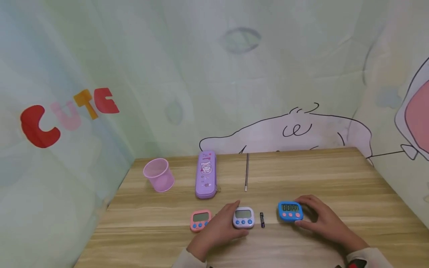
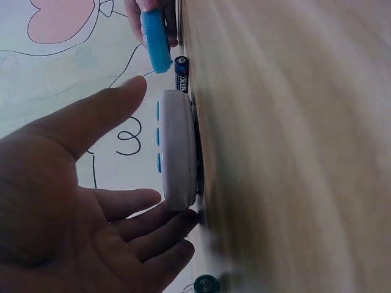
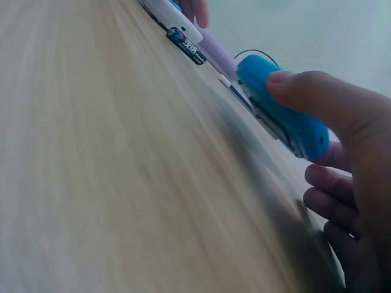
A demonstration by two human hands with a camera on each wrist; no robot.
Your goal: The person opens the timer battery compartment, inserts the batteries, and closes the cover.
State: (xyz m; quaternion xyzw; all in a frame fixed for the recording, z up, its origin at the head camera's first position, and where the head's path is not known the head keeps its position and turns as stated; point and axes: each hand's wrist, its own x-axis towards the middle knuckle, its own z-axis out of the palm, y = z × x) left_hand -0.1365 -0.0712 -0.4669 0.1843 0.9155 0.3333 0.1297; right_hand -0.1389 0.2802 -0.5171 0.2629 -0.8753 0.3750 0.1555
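Note:
My left hand [image 1: 218, 227] lies around the left side of a white digital timer [image 1: 243, 213] with blue buttons. In the left wrist view its fingertips are at one end of that timer [image 2: 178, 146], while the thumb stands apart from it. A blue timer [image 1: 290, 217] with pink buttons is pinched between thumb and fingers of my right hand [image 1: 320, 220]. The right wrist view shows the blue timer [image 3: 281, 107] tilted and held just off the table. Between the two timers lies a dark battery [image 1: 262, 220].
A pink timer [image 1: 200, 216] sits left of my left hand. Behind stand a pink cup [image 1: 162, 182] and a purple pencil case [image 1: 206, 186], with a pencil [image 1: 247, 173] lying to its right. A round green end [image 2: 206, 284] shows low in the left wrist view. Curtains border the wooden table [image 1: 335, 178].

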